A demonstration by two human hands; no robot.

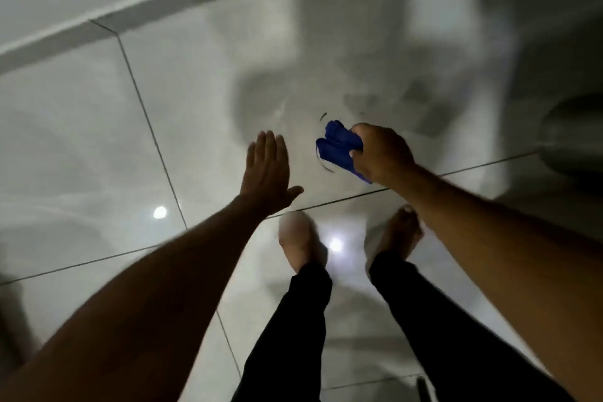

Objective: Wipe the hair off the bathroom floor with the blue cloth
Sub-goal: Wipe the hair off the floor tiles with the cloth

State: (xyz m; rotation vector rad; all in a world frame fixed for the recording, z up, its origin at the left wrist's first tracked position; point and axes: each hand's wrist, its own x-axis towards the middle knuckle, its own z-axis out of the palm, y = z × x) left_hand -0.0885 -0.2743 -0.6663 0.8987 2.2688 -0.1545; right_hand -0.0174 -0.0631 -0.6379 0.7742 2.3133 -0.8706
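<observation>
My right hand [380, 153] grips a bunched blue cloth [337, 147] low over the glossy grey tiled floor [195, 108]. Thin dark strands of hair [323, 116] lie on the tile just beyond the cloth, and another strand [326, 167] curls at the cloth's near edge. My left hand [267, 170] is held flat with fingers together and thumb out, holding nothing, to the left of the cloth. Whether the cloth touches the floor is blurred.
My two bare feet [300, 241] in black trousers stand just behind the hands. A raised white ledge [130, 10] runs along the back left. A dark rounded white fixture [574, 134] sits at the right edge. Ceiling lights reflect off the tiles.
</observation>
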